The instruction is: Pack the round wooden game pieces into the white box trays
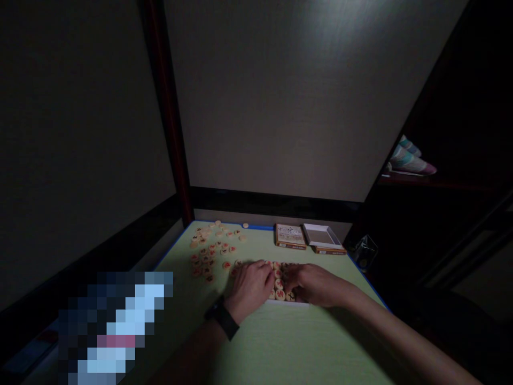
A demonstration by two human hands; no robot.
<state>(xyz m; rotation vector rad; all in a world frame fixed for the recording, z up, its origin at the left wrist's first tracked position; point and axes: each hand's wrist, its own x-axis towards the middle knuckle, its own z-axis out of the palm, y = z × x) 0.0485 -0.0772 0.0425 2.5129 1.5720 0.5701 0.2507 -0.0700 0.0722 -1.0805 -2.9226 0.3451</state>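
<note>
Both of my hands rest on a green table mat (280, 347) over a tight cluster of round wooden game pieces (279, 289) with red and black characters. My left hand (250, 289), with a dark watch on the wrist, lies knuckles up with its fingers curled down onto the left side of the cluster. My right hand (316, 286) curls around the cluster's right side. What the fingertips hold is hidden. Several more loose pieces (210, 248) lie scattered to the far left of the hands.
A box lid with a picture (290, 236) and an open box tray (323, 238) sit at the far edge of the mat. A small clear container (365, 251) stands off the right edge. Folded cloth (409, 158) lies on a dark shelf at right. The room is dim.
</note>
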